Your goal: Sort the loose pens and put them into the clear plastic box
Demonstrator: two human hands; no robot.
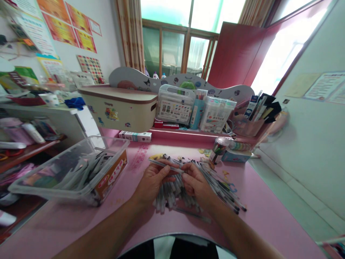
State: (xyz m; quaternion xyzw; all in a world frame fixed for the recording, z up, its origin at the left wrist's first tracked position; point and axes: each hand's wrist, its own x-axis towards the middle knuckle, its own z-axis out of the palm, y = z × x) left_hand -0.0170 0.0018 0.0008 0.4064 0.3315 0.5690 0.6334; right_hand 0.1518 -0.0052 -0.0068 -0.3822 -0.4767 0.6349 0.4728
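Note:
A slim translucent pen [166, 165] is held between my two hands, tilted slightly down to the right. My left hand [154, 180] pinches its left part between thumb and fingers. At the pen's right end my right hand [195, 180] has its fingers closed; the exact tip is hidden by them. Beneath and beyond my hands lies a heap of similar clear pens [168, 196], some with dark ends. More pens [219, 187] fan out to the right of my right hand. One loose pen [192, 214] lies nearer to me.
A clear plastic bin [67, 196] with assorted items stands at the left on the pink desk [118, 221]. A clear jar of pens [219, 149] and a blue box [236, 156] sit at the back right. The shelf behind holds a lidded cream box [121, 111] and marker cases [175, 106].

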